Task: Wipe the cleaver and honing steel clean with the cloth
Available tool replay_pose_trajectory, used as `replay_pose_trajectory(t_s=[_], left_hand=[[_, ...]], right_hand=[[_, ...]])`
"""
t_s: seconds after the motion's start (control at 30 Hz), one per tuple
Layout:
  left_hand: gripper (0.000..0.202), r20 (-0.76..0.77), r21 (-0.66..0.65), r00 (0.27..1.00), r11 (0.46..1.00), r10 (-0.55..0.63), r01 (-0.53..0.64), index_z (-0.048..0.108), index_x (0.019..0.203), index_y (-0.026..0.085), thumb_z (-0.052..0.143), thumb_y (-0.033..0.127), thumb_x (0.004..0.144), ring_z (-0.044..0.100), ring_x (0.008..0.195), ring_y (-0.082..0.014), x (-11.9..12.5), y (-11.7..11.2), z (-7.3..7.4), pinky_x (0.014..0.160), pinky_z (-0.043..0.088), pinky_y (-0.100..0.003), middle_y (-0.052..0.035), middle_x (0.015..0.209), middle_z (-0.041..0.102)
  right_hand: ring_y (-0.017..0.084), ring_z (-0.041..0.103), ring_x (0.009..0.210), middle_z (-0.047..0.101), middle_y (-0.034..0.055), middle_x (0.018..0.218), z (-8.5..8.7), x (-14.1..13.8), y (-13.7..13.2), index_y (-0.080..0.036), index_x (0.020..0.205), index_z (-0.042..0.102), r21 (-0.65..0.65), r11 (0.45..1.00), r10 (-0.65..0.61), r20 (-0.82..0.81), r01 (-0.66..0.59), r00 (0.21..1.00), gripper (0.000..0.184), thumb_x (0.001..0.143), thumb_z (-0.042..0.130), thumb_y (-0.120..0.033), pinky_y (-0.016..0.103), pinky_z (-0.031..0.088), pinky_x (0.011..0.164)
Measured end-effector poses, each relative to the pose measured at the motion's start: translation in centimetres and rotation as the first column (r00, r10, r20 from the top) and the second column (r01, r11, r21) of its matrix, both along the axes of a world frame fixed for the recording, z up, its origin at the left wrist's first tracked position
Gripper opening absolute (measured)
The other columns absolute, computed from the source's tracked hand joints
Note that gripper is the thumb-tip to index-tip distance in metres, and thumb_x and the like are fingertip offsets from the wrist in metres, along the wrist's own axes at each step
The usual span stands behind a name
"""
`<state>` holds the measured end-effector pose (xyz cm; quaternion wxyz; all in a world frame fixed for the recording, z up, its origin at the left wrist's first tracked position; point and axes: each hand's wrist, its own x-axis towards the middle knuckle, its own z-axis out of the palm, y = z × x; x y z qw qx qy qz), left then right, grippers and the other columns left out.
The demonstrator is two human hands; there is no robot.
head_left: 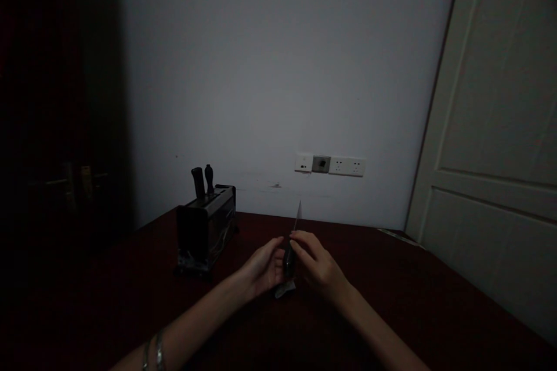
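A knife with a black handle is held upright between my two hands, its thin blade pointing up and away from me. My left hand is to the left of the handle, its curled fingers against it and the thumb near its top. From the right, my right hand pinches the knife where handle and blade meet; its lower fingers are partly hidden. Just below the handle lies a small crumpled whitish piece, perhaps cloth or paper; the dim light hides its kind.
On the dark red table, a black knife block stands at the left with two black handles sticking out of its top. Behind is a pale wall with sockets. A whitish panelled door borders the right side.
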<state>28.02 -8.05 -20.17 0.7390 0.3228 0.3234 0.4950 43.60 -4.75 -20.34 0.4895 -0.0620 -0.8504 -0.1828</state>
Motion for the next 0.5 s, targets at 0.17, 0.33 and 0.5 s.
replay_pose_trajectory(t_s=[0.17,0.33,0.5], left_hand=[[0.04,0.022,-0.048,0.994,0.993,-0.11,0.11,0.059,0.071,0.01,0.042,0.044,0.083,0.057,0.05,-0.0131,0.0,1.2,-0.7,0.061,0.046,-0.025,-0.0035,0.056,0.059],[0.035,0.017,-0.097,0.994,0.989,-0.111,0.112,0.059,0.075,0.012,0.045,0.043,0.084,0.06,0.052,-0.0135,0.1,1.1,-0.6,0.056,0.046,-0.023,-0.0031,0.061,0.064],[0.04,0.032,-0.106,0.985,0.979,-0.169,0.172,0.058,0.072,0.012,0.04,0.044,0.086,0.061,0.052,-0.0133,0.2,0.5,0.1,0.055,0.046,-0.022,-0.0046,0.06,0.064]], right_hand=[[0.022,0.057,0.102,0.062,0.0089,0.104,-1.6,-0.6,0.1,-0.025,0.111,0.054,-0.061,0.997,-0.047,-0.002,0.047,0.999,0.032,0.083,0.045,-0.012,0.036,0.054,0.082],[0.022,0.055,0.106,0.063,0.01,0.104,-2.0,-0.6,0.1,-0.02,0.107,0.057,0.023,0.998,-0.055,0.048,0.054,0.997,0.029,0.083,0.045,-0.009,0.035,0.052,0.087],[0.022,0.056,0.105,0.064,0.0101,0.102,-2.3,-1.0,0.1,-0.02,0.104,0.058,0.064,0.997,-0.051,0.07,0.046,0.996,0.028,0.082,0.044,-0.008,0.037,0.053,0.087]])
